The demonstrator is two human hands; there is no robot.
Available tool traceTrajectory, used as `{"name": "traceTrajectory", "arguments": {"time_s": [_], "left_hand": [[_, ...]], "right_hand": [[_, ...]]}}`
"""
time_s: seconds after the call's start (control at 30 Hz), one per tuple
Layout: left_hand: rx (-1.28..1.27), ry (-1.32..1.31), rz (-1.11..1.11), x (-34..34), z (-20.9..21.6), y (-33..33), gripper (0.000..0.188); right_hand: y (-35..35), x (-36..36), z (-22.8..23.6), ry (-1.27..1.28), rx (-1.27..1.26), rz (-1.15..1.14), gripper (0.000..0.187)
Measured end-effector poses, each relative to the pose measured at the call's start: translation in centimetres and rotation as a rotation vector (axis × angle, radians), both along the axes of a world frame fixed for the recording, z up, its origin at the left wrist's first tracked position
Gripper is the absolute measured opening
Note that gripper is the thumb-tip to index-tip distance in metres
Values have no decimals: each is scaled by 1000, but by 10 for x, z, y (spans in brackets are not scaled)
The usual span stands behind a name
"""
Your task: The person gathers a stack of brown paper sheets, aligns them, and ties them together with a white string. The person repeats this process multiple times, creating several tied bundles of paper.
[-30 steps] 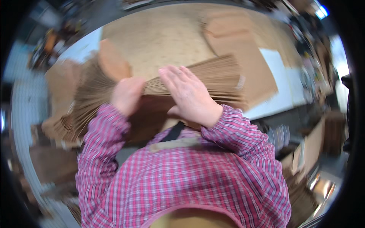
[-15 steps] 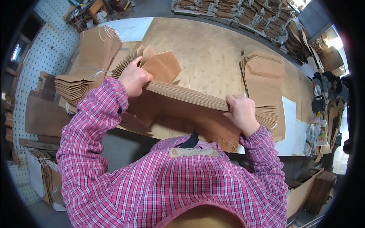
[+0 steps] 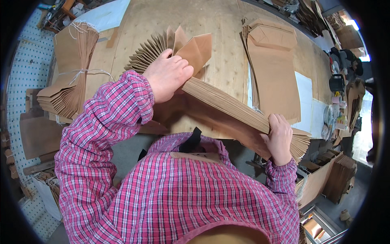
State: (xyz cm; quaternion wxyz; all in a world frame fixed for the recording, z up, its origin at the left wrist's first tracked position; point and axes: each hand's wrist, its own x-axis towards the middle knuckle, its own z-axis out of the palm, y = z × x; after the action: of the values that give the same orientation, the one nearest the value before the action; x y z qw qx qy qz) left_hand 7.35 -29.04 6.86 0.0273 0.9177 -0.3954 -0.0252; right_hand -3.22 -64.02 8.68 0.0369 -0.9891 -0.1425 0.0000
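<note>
A thick stack of brown paper bags spans between my two hands, its layered edges facing up and its length sloping down to the right. My left hand grips the stack near its far-left end, where the folded bottoms fan out beyond the fingers. Near the other end my right hand is closed around the stack, with the sheet edges splaying past it. The lower side of the stack hangs in shadow at the table's near edge. My palms and some fingertips are hidden.
A tied bundle of paper bags stands on the wooden table at left. Flat brown bags lie at right, beside white sheets. A cardboard box sits below the table at right.
The stack has tilted further, its right end swinging lower and toward me. Both hands have shifted right with it, still gripping. The view has moved closer over the table.
</note>
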Motion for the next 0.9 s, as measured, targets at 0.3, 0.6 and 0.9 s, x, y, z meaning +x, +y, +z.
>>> {"name": "traceTrajectory", "arguments": {"time_s": [0.3, 0.6, 0.9], "left_hand": [[19, -83, -7, -6, -3, 3, 9], [-496, 8, 22, -117, -7, 107, 58], [-883, 454, 629, -100, -136, 163, 129]], "right_hand": [[153, 55, -8, 32, 64, 157, 48], [220, 89, -18, -23, -5, 163, 37], [225, 91, -8, 35, -70, 196, 42]]}}
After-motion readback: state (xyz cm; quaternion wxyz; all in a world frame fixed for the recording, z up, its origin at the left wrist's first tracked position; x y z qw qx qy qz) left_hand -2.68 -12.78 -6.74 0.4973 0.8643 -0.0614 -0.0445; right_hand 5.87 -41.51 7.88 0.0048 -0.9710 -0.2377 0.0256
